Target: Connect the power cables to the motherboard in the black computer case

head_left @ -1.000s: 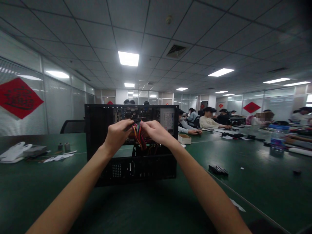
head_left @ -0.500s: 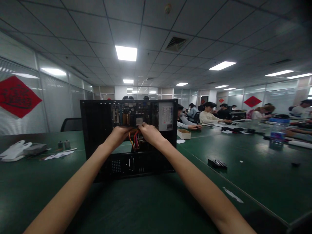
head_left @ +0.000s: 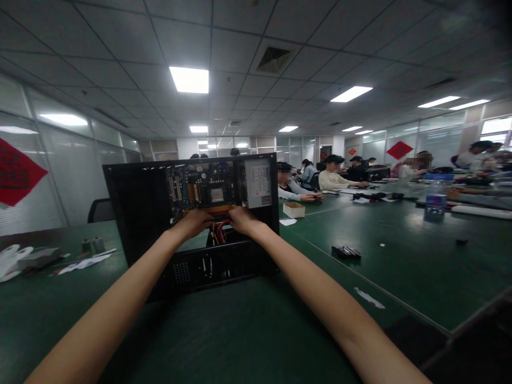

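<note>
A black computer case [head_left: 120, 213] stands with its open side facing me, showing a motherboard [head_left: 204, 186] inside. My left hand [head_left: 194, 221] and my right hand [head_left: 244, 220] reach to the lower part of that board. Their curled fingers are at opposite ends of an orange-yellow strip [head_left: 218, 210], possibly a memory slot or module. What the fingertips grip is too small and partly hidden to make out. Orange and red wires [head_left: 219, 232] hang between the hands. A silver power supply [head_left: 258, 184] with a label sits at the upper right of the case.
The case rests on a green table [head_left: 200, 330]. To the right lie a small black part [head_left: 346, 252], a paper strip [head_left: 368, 297], a box [head_left: 293, 209] and a bottle [head_left: 435, 202]. A grey block [head_left: 39, 258] lies at left. Several people sit farther back.
My view has turned right and down, so the case appears farther left. Both hands have come slightly lower against the board, uncovering the orange-yellow strip between them.
</note>
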`<state>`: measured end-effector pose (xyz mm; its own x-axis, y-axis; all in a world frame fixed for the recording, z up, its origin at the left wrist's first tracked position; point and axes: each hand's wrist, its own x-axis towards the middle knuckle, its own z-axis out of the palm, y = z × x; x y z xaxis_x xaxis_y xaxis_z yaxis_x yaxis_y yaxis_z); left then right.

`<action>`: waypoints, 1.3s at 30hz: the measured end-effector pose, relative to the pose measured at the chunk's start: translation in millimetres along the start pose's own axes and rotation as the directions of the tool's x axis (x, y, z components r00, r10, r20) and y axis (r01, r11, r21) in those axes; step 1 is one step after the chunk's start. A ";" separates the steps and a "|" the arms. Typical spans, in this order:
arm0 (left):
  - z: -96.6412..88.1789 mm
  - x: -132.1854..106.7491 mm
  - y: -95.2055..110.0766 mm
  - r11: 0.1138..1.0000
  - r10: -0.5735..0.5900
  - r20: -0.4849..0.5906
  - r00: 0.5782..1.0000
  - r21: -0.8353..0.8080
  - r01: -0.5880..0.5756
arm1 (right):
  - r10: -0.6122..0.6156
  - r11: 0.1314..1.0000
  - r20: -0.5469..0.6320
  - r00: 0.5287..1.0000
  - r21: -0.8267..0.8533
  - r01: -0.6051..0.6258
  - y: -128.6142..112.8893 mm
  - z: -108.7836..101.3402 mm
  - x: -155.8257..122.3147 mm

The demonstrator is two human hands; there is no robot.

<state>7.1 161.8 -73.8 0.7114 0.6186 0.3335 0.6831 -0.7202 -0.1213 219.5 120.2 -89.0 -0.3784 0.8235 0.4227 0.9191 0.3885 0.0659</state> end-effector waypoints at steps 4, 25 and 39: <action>7.3 5.9 -1.9 0.999 0.044 -0.010 0.999 0.027 -0.043 | -0.002 1.000 0.000 1.000 0.000 0.002 -3.0 1.5 -1.1; 8.9 -4.6 19.6 0.990 -0.109 0.005 0.994 0.093 0.108 | -0.024 1.000 0.040 0.999 0.004 0.024 -9.1 1.6 -5.6; 5.4 -4.3 31.5 0.969 -0.154 0.036 0.987 0.202 0.144 | -0.033 0.999 0.041 0.999 -0.040 0.035 -7.6 7.3 -0.4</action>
<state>26.4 138.1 -84.1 0.6033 0.7329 0.3144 0.7973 -0.5453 -0.2588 211.8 120.0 -96.2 -0.4130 0.8262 0.3833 0.9090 0.4002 0.1169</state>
